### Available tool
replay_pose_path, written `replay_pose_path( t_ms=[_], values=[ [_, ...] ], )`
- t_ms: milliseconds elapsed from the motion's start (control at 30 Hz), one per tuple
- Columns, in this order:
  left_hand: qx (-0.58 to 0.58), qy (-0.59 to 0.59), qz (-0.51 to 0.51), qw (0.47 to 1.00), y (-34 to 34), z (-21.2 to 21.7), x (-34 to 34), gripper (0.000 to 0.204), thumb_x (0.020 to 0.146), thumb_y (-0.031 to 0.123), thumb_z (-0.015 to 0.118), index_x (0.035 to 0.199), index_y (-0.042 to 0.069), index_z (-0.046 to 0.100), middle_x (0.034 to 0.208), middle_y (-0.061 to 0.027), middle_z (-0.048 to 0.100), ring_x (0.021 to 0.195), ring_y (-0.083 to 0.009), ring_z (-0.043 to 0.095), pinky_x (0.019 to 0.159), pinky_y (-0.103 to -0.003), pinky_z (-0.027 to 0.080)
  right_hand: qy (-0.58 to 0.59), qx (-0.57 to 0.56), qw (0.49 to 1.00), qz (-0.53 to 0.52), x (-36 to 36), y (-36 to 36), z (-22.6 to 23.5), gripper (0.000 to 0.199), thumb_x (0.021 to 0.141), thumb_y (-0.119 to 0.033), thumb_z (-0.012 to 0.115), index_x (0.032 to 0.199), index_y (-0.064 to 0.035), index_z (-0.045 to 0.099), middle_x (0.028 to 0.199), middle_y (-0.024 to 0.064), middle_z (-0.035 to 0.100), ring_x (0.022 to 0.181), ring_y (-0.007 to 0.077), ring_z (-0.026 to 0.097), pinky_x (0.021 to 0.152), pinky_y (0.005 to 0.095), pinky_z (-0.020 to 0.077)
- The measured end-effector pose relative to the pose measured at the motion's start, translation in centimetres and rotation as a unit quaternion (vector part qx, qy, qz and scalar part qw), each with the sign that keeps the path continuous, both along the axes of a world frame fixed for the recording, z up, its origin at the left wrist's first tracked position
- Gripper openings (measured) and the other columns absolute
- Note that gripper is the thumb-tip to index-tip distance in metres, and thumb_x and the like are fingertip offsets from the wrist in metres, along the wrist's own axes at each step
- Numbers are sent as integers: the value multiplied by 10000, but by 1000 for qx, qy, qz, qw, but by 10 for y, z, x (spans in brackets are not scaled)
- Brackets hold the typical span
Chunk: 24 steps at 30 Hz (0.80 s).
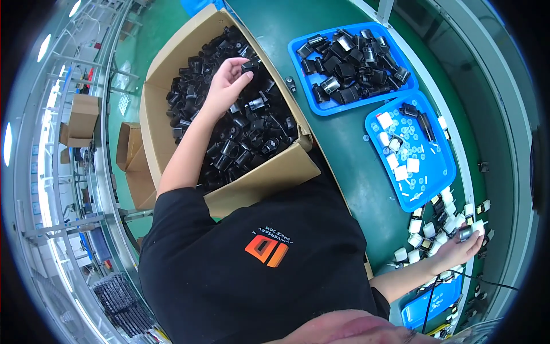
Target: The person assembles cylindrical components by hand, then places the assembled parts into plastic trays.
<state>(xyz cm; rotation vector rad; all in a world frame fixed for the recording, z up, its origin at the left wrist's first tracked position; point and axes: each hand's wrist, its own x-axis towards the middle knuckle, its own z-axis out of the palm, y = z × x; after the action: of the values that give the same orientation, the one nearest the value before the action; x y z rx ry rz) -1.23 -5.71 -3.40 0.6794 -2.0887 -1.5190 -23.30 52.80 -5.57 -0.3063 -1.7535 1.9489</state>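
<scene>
My left hand [226, 86] is over a large cardboard box [166, 51], thumb and fingers closed on a small black plastic part [251, 66]. Loose black parts of the same sort [232, 149] fill the box. Far to the right, my right hand [458, 252] grips a small piece with a shiny dark cylinder and a white cap [467, 232]. It is above a cluster of similar white-and-black pieces [432, 235] on the green table. The fingertips of my right hand are partly hidden by the piece.
A blue tray [295, 49] heaped with black parts is at the far right of the box. Beside it, another blue tray [444, 172] carries white pieces and small clear discs. A third blue tray [412, 315] and a black cable [487, 281] lie near my right forearm.
</scene>
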Motion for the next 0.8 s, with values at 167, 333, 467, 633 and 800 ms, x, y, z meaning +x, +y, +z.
replay_pose_path(
  t_ms=[167,333,467,633,800],
  values=[
    [193,146,-120,963,66,65,-29,571,916,66,618,1436,22,386,1243,-147,619,1122,-177,592,991,-301,443,-55,-485,802,344,14,-40,-18,463,997,-262,579,1307,51,439,1044,154,534,761,164,428,656,291,373],
    [500,173,-320,786,116,68,-76,576,924,83,568,1452,6,351,1275,-195,559,961,-199,571,849,-300,513,-137,-571,663,465,43,-110,1,490,997,-379,505,1422,-142,448,1195,148,538,900,223,484,702,334,421],
    [615,119,-358,693,160,57,-106,449,900,89,520,1342,46,460,1295,-173,542,883,-218,520,839,-340,488,-117,-474,696,527,63,-137,7,485,885,-154,585,1342,-60,450,1211,156,569,913,224,532,677,305,459],
    [594,71,-406,691,194,57,-132,418,836,79,527,1249,128,486,1261,-153,544,883,-225,507,840,-343,441,-23,-281,829,482,68,-148,28,366,856,64,636,1196,-23,531,1242,147,563,896,194,605,696,300,501],
    [506,76,-467,721,215,51,-141,451,822,39,568,1253,124,466,1245,-139,539,975,-246,559,873,-358,453,14,-221,851,477,60,-139,28,327,904,-21,640,1212,41,549,1259,179,562,919,206,617,734,298,517]
  ],
)
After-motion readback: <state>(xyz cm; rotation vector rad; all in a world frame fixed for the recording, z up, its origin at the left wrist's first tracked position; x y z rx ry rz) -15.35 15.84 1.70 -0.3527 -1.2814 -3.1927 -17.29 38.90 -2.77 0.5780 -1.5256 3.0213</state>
